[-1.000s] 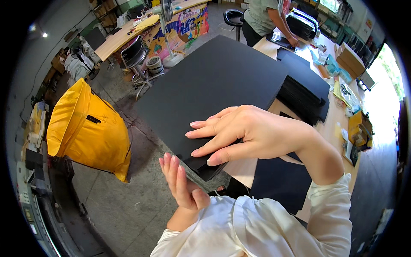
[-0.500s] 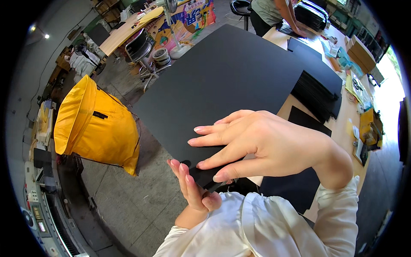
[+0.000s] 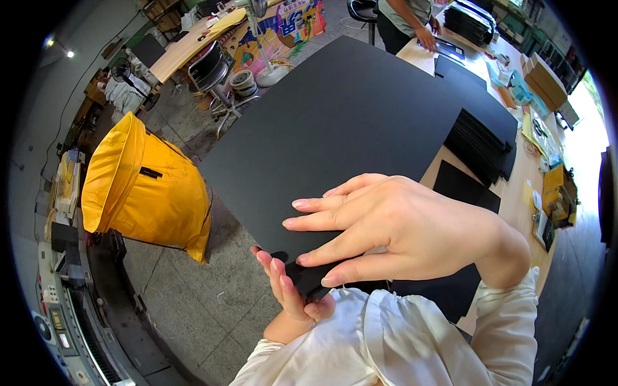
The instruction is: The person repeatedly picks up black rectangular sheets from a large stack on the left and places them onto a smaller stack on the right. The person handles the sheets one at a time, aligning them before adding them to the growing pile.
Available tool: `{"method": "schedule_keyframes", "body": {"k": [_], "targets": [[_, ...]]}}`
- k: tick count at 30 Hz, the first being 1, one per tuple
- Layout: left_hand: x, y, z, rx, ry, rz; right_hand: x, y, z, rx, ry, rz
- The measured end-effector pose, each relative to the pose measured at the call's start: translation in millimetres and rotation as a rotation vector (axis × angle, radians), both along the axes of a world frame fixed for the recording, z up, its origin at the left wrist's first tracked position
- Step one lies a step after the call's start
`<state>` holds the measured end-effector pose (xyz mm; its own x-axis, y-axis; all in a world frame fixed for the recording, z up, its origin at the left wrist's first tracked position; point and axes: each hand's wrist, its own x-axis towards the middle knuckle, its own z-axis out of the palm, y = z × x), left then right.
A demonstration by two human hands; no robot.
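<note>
A large flat black sheet point(image 3: 335, 122) takes up the middle of the view, its near corner pointing toward me. At that corner my left hand point(image 3: 293, 297) cups the edge, fingers upright along the outside and thumb curled in close to my shirt. A narrow black strip or flap point(image 3: 308, 275) shows between the two hands; whether it is part of the sheet I cannot tell. My right hand point(image 3: 399, 225) lies palm down over the near part of the sheet, fingers spread, with its index fingertip and thumb at the strip.
A yellow bag point(image 3: 151, 186) stands on the floor at the left. On the wooden table point(image 3: 520, 193) to the right lie a fanned black stack point(image 3: 476, 145) and more black sheets point(image 3: 467, 183). A co-worker's hand point(image 3: 425, 38) is at the far end. A swivel chair point(image 3: 209, 71) stands far left.
My right hand has shifted slightly toward me, its fingers still spread on the sheet. My left hand stays at the corner. The co-worker's hands have moved on the far table.
</note>
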<state>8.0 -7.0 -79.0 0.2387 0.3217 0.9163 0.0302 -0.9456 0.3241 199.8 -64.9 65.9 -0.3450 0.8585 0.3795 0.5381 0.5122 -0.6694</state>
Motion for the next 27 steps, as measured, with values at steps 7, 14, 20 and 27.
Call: {"method": "schedule_keyframes", "body": {"k": [7,14,20,27], "targets": [[-6.0,4.5,23.6,-0.073,-0.01,-0.066,0.8,-0.4,-0.7,-0.018,-0.002,0.006],[-1.7,8.5,48.7,-0.157,-0.074,-0.101,-2.9,0.4,-2.3,0.005,0.009,0.0],[2.2,9.0,65.2,-0.172,-0.091,-0.1,2.5,-2.7,-16.6,0.294,-0.124,-0.068],[11.7,-18.4,73.2,0.233,-0.245,-0.056,32.0,-58.9,-23.7,0.827,-0.596,-0.549]]}}
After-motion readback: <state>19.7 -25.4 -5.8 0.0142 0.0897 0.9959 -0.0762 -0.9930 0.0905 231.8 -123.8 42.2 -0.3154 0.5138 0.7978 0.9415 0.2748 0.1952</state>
